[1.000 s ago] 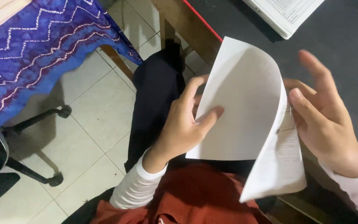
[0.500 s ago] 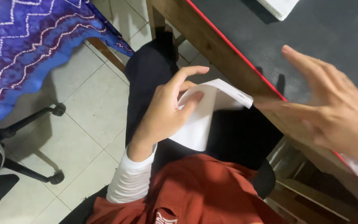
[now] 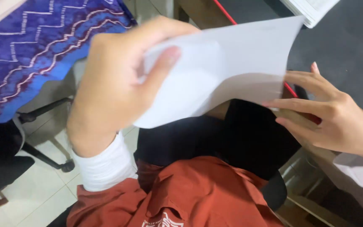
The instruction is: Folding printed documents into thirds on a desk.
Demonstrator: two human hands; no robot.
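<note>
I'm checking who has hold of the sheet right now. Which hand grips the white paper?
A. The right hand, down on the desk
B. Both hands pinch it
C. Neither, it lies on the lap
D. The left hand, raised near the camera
D: the left hand pinches the white paper, while the right hand is open at its edge.

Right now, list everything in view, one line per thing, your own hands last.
sheet of paper: one, white, raised over the lap
stack of papers: one, white, top right on the desk
desk: one, dark top, red-edged, right
cloth: one, blue with white zigzags, upper left
chair base: one, black, on the tiled floor, left
left hand: gripping the sheet's left end
right hand: open, fingertips at the sheet's right edge
</note>
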